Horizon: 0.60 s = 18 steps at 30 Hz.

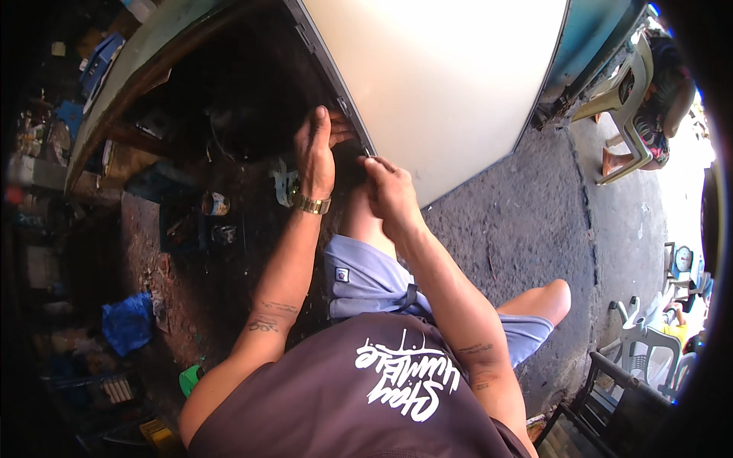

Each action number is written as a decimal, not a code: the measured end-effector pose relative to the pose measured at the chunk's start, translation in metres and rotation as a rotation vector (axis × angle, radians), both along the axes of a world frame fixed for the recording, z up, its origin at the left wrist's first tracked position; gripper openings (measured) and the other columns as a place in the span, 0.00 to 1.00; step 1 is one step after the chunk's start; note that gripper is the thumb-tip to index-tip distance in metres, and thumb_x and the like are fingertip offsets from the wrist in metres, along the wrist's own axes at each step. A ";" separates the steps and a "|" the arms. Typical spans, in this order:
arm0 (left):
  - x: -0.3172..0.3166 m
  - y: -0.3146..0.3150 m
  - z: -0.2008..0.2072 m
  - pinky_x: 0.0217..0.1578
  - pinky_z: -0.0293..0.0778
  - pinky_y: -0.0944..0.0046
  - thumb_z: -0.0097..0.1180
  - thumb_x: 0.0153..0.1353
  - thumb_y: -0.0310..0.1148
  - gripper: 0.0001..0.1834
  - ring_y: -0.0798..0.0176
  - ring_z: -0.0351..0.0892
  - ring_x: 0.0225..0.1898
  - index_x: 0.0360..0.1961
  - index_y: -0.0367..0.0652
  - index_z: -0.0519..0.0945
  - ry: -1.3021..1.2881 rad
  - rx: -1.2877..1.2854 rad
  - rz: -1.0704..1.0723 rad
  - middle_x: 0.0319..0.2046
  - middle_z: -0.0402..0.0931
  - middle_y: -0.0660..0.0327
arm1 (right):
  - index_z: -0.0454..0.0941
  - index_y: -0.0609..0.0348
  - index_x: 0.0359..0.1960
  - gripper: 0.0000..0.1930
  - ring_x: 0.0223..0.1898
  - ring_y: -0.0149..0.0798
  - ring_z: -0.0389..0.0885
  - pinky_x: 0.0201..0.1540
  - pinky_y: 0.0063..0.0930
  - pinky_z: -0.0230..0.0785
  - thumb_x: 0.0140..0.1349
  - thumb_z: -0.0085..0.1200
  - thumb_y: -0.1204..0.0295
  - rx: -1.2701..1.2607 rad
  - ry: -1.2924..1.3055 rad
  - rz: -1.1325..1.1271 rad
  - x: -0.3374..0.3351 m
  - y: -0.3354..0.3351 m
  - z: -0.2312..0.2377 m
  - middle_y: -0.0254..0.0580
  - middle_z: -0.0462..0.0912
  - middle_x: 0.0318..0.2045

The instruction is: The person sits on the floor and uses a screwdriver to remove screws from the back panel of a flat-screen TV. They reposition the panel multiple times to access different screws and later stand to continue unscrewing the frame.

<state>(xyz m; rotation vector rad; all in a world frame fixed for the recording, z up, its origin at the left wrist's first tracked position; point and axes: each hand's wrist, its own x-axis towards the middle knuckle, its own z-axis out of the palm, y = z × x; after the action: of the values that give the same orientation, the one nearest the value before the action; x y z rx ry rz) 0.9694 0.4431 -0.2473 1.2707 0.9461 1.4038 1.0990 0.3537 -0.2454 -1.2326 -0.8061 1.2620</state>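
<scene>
A large flat white panel with a narrow black frame strip along its left edge leans in front of me, its lower corner near my knees. My left hand, a gold watch on its wrist, is beside that strip. Its thumb points up, apart from the fingers, which stretch toward the strip; their tips are in shadow at the edge. Lower down, my right hand is closed, thumb and curled fingers pinching the strip near the lower end. Whether the strip is loose from the panel there, I cannot tell.
Left of the panel, a dark space lies under a worn tabletop edge. A blue plastic bag lies on the cluttered ground. On the right, a person sits on a plastic chair, with more chairs and a dial scale nearby.
</scene>
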 end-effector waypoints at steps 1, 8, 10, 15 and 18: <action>0.000 0.000 0.001 0.46 0.82 0.56 0.46 0.79 0.52 0.26 0.60 0.84 0.40 0.45 0.35 0.79 0.011 -0.013 0.010 0.38 0.82 0.55 | 0.76 0.56 0.57 0.15 0.25 0.51 0.80 0.28 0.46 0.69 0.73 0.50 0.65 0.047 -0.614 0.060 0.002 -0.002 -0.002 0.52 0.81 0.25; -0.002 -0.011 0.000 0.48 0.80 0.60 0.49 0.79 0.49 0.23 0.63 0.82 0.45 0.50 0.36 0.80 -0.019 -0.002 -0.025 0.43 0.82 0.57 | 0.74 0.54 0.59 0.14 0.35 0.60 0.87 0.38 0.49 0.78 0.74 0.49 0.69 0.276 -1.037 -0.159 -0.007 -0.006 -0.010 0.52 0.87 0.37; -0.004 -0.015 -0.007 0.48 0.80 0.61 0.50 0.79 0.47 0.22 0.64 0.82 0.46 0.52 0.37 0.80 0.070 -0.005 0.057 0.44 0.82 0.58 | 0.74 0.55 0.58 0.14 0.35 0.59 0.86 0.38 0.49 0.78 0.74 0.50 0.68 0.393 -1.004 -0.288 -0.012 -0.003 -0.012 0.52 0.87 0.38; -0.005 -0.029 -0.032 0.43 0.82 0.67 0.52 0.78 0.34 0.14 0.68 0.83 0.47 0.54 0.34 0.79 0.101 -0.104 -0.041 0.47 0.83 0.60 | 0.71 0.54 0.58 0.15 0.38 0.56 0.86 0.34 0.49 0.75 0.72 0.52 0.72 0.311 -0.911 -0.247 -0.014 -0.008 -0.023 0.52 0.83 0.38; 0.000 -0.038 -0.041 0.43 0.83 0.66 0.51 0.77 0.29 0.12 0.68 0.83 0.47 0.54 0.34 0.79 0.117 -0.080 -0.027 0.48 0.83 0.59 | 0.69 0.53 0.60 0.16 0.33 0.59 0.85 0.32 0.50 0.75 0.73 0.52 0.70 0.412 -0.881 -0.318 -0.013 -0.007 -0.032 0.54 0.85 0.35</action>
<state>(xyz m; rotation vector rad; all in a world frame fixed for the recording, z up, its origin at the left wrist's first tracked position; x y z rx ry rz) 0.9691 0.4050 -0.2886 1.3117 1.0498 1.2700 1.0855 0.3464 -0.2773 -1.4874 -1.3422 0.2228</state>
